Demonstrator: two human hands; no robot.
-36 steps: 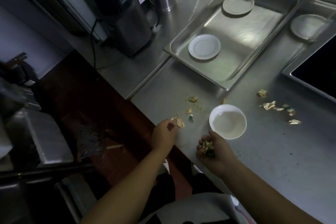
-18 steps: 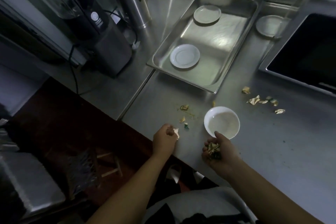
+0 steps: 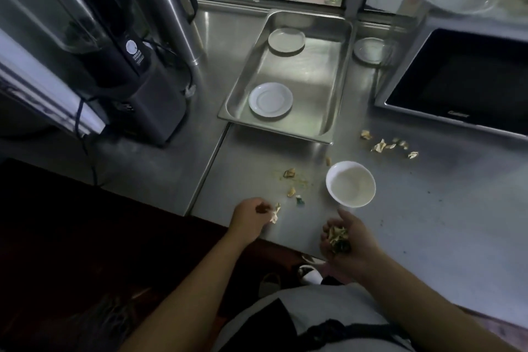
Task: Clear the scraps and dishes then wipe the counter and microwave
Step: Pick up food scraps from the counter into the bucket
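Left hand (image 3: 251,218): fingers curled at the near edge of the brushed stainless-steel counter (image 3: 428,223), fingertips pinching a pale crumpled paper scrap (image 3: 275,213) that lies at the hand's 3 o'clock, in contact with the fingers.

Right hand (image 3: 347,240): palm up, fingers cupped loosely around a wad of collected yellow-green scraps (image 3: 338,237); index finger extended toward 12 o'clock, its tip just short of the round white ceramic bowl (image 3: 351,183).

Outstanding debris: small tan and green fragments (image 3: 291,183) at 1 o'clock from the left hand, between it and the bowl; a second cluster of pale scraps (image 3: 388,146) at 1 o'clock from the bowl, near the black-doored microwave (image 3: 463,86).

Assessment: the pinched scrap lies at the cupped palm's 9 o'clock, near it; the transfer runs rightward. The left hand is nearer the fragments; the right is nearer the far cluster but occupied.

Two white saucers (image 3: 271,99) sit in the rectangular steel tray (image 3: 337,71). Wiping not begun.
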